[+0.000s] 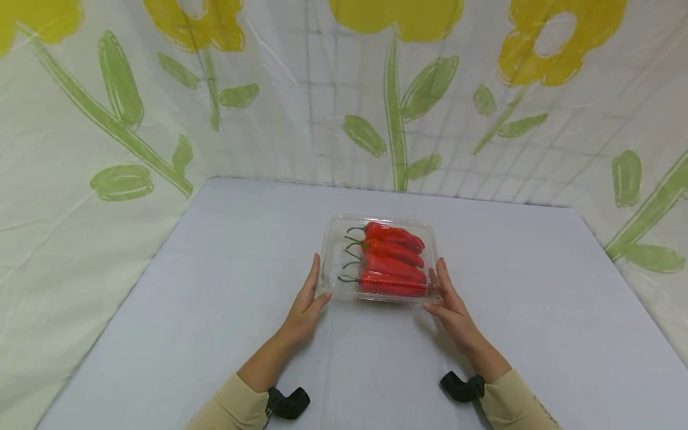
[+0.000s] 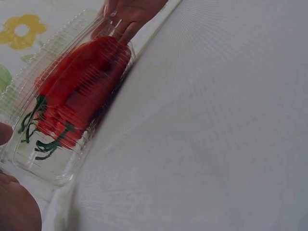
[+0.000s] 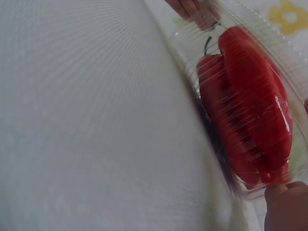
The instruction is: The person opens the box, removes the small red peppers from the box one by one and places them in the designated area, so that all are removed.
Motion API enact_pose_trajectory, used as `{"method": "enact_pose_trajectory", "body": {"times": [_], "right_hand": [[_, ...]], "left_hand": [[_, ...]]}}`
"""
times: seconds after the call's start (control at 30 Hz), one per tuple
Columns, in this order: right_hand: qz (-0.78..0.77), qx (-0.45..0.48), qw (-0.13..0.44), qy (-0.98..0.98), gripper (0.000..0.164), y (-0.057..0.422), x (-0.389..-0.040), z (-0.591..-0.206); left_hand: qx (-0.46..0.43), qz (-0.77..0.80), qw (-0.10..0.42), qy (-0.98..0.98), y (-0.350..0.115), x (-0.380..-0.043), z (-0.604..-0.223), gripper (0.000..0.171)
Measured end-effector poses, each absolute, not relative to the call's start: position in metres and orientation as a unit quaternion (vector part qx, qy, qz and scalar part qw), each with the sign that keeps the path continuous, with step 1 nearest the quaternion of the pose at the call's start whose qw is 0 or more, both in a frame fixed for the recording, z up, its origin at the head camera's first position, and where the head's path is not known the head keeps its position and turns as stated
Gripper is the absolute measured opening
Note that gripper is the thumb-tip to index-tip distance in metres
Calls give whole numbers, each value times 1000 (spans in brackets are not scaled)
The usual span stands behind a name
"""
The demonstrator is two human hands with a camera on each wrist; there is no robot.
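Observation:
A clear plastic clamshell box (image 1: 334, 254) with a ribbed lid holds several red chili peppers (image 1: 395, 263), laid side by side with their thin green stems pointing left. At its left end my left hand (image 1: 303, 310) grips the box, thumb at the near corner and fingers along the side. My right hand (image 1: 455, 313) grips the opposite end in the same way. The left wrist view shows the peppers (image 2: 82, 91) through the clear wall, stems toward the left hand (image 2: 17, 202). In the right wrist view, my right thumb presses the near end of the box (image 3: 185, 48).
A white cloth-covered table (image 1: 215, 334) spreads out around the box. Behind and at both sides hangs a pale curtain (image 1: 279, 119) printed with yellow flowers and green leaves. Each wrist carries a black device (image 1: 290, 403) beside a beige sleeve (image 1: 231, 403).

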State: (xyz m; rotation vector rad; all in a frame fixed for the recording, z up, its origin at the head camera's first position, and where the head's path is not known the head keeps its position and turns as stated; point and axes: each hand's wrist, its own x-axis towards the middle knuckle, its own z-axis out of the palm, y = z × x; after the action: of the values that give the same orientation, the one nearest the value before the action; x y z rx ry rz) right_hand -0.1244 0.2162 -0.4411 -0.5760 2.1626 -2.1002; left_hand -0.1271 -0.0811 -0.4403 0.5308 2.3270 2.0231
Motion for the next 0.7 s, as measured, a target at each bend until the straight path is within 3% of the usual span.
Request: {"method": "enact_pose_trajectory", "body": {"times": [0.5,0.7], "right_hand": [[-692,-203,26,692,81,216,-124,-444],[-695,-204,12,689,71,215,-123,-444]], "left_hand": [[179,650,-2,739,-82,-127,-442,68],[176,640,-21,748,-82,-127,-443,62]]}}
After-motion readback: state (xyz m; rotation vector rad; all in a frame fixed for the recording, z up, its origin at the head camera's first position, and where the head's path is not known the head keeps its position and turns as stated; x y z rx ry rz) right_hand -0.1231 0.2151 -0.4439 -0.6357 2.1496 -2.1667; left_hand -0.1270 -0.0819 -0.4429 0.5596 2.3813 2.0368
